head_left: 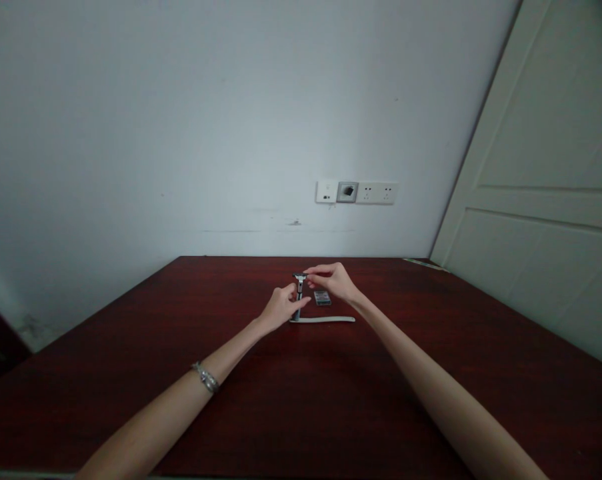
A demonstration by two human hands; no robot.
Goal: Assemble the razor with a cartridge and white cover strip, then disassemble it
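Observation:
A razor point(299, 288) with a dark head and a metallic handle stands upright over the middle of the table. My left hand point(279, 308) is closed around its handle, thumb on the near side. At the right end of the razor head point(299, 275), the thumb and forefinger of my right hand point(333, 280) are pinched together on its edge. Just below my right hand lies a small clear case point(323, 298) with dark contents too small to make out. A thin, slightly curved pale strip point(328, 319) lies nearer to me, its left end by the foot of the razor.
The dark red wooden table point(301, 400) reaches back to a pale wall point(205, 133) with sockets point(377, 193) and a switch plate point(326, 192). A white panelled door point(545, 200) slants along the right side. A bracelet point(205, 377) circles my left wrist.

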